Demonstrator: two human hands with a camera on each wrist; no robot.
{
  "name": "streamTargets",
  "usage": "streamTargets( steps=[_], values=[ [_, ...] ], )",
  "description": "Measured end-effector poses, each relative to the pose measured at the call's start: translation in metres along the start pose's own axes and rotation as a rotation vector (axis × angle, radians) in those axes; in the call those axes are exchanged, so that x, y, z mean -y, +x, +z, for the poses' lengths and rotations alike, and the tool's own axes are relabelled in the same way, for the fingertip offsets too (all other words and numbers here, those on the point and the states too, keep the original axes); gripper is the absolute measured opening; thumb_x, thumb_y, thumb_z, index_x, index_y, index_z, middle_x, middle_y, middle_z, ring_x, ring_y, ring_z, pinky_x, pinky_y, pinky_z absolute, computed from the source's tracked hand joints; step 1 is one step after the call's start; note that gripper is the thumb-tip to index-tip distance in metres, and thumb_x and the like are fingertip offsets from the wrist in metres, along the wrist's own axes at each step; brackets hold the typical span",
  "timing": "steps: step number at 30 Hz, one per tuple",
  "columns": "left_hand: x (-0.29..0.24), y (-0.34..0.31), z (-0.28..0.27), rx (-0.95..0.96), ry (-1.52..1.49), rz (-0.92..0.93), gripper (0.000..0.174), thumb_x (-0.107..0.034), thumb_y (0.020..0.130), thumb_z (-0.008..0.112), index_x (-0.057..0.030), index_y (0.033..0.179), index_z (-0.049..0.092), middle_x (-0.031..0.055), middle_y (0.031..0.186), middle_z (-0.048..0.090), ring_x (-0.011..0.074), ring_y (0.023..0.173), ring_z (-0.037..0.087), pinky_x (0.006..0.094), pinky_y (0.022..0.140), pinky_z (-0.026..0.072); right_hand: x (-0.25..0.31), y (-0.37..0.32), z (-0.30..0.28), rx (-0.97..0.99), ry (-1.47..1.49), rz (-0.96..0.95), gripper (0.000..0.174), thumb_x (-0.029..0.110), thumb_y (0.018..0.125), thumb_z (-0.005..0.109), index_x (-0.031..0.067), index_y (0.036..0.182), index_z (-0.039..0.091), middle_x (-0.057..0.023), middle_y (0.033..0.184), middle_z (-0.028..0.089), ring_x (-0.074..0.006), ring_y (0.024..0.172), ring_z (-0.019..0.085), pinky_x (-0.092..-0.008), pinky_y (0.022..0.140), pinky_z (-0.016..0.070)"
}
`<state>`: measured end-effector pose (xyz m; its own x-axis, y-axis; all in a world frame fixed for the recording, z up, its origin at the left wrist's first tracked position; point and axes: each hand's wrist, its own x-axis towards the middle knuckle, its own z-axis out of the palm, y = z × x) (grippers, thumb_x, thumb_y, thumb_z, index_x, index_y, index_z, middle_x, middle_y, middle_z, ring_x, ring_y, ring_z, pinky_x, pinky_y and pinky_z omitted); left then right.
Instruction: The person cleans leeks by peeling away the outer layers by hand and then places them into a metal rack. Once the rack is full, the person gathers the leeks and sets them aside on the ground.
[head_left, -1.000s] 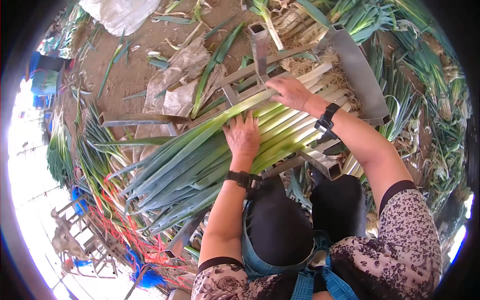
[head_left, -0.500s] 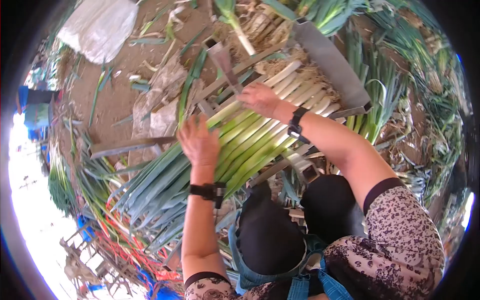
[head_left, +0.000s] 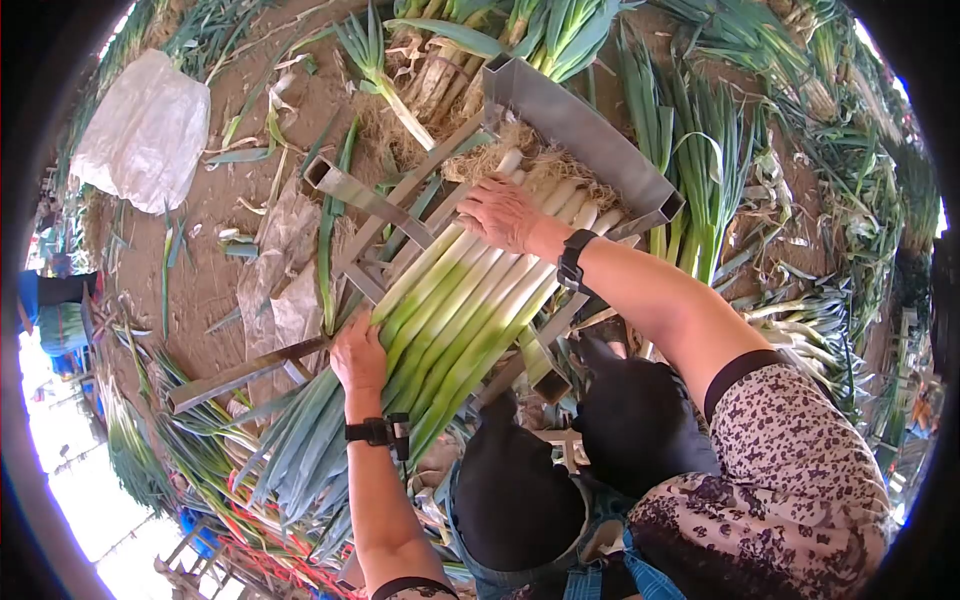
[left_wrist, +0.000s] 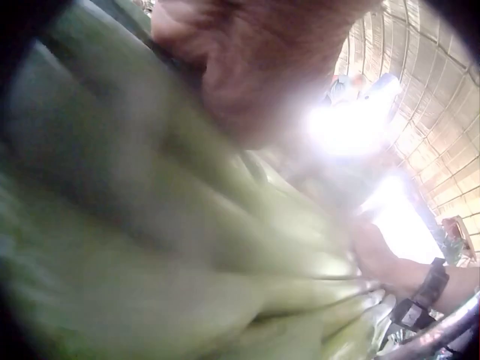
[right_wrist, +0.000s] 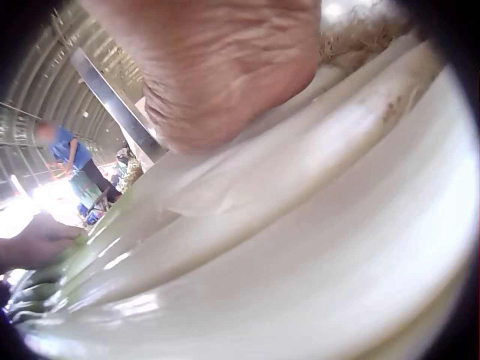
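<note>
Left hand (head_left: 358, 358), right hand (head_left: 500, 212), fingers flat on leeks (head_left: 455, 295); metal rack (head_left: 590, 142), dirt floor (head_left: 212, 275).

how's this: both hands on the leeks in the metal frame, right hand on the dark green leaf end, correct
Wrong end: the right hand rests on the white stalk end by the roots, as the head view shows. The left hand too is on the leeks in the metal frame.

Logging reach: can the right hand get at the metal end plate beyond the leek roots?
Probably yes: the right hand rests on the leeks just short of the metal end plate, only roots between.
</note>
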<state>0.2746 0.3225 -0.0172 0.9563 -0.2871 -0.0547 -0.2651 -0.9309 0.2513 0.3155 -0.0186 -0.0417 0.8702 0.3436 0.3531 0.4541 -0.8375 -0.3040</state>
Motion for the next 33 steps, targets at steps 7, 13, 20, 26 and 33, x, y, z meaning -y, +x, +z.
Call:
streamTargets(
  steps=[7,13,20,26,33],
  values=[
    [-0.039,0.002,-0.008,0.069,0.146,-0.14,0.039,-0.042,0.088,0.056,-0.0204,0.12,0.06,0.0139,0.109,0.062,0.0344,0.103,0.055,0.0498,0.082,0.043,0.009,0.002,-0.001,0.081,0.003,0.102,0.017,0.026,0.089,0.057,0.0098,0.092,0.061,-0.006,0.086,0.058,-0.0261,0.088,0.052,-0.0385,0.087,0.04],
    [-0.034,0.004,0.0,0.06,0.151,-0.085,0.038,-0.042,0.088,0.057,-0.0217,0.12,0.06,0.0106,0.117,0.06,0.0318,0.105,0.054,0.0527,0.084,0.041,0.007,0.009,-0.005,0.086,-0.013,0.081,0.016,0.026,0.089,0.056,0.0106,0.085,0.059,-0.0054,0.083,0.056,-0.0238,0.09,0.053,-0.0404,0.088,0.038],
    [-0.049,0.007,0.019,-0.082,0.064,-0.001,0.046,-0.028,0.084,0.062,-0.0211,0.129,0.056,0.0261,0.13,0.049,0.0415,0.118,0.048,0.0529,0.099,0.0357,0.01,-0.008,0.014,-0.081,-0.005,0.117,0.012,0.021,0.087,0.055,0.0102,0.089,0.06,-0.0081,0.087,0.056,-0.0255,0.09,0.053,-0.0416,0.085,0.0399],
    [-0.058,0.015,0.013,0.078,0.064,-0.09,0.04,-0.03,0.088,0.059,-0.0244,0.127,0.059,0.0118,0.141,0.043,0.0372,0.128,0.039,0.0527,0.102,0.0338,0.008,-0.004,0.01,0.029,0.007,0.15,0.021,0.027,0.084,0.056,0.0068,0.083,0.06,-0.0121,0.086,0.06,-0.0315,0.09,0.053,-0.0457,0.089,0.0422],
    [-0.052,0.018,0.024,0.138,0.141,-0.042,0.042,-0.038,0.093,0.052,-0.0273,0.133,0.053,0.0052,0.144,0.043,0.0332,0.132,0.035,0.0531,0.102,0.0324,0.059,-0.153,-0.086,-0.125,0.411,0.468,0.024,0.025,0.089,0.056,0.006,0.1,0.064,-0.0144,0.096,0.064,-0.0335,0.089,0.061,-0.0429,0.079,0.0501]
  ],
)
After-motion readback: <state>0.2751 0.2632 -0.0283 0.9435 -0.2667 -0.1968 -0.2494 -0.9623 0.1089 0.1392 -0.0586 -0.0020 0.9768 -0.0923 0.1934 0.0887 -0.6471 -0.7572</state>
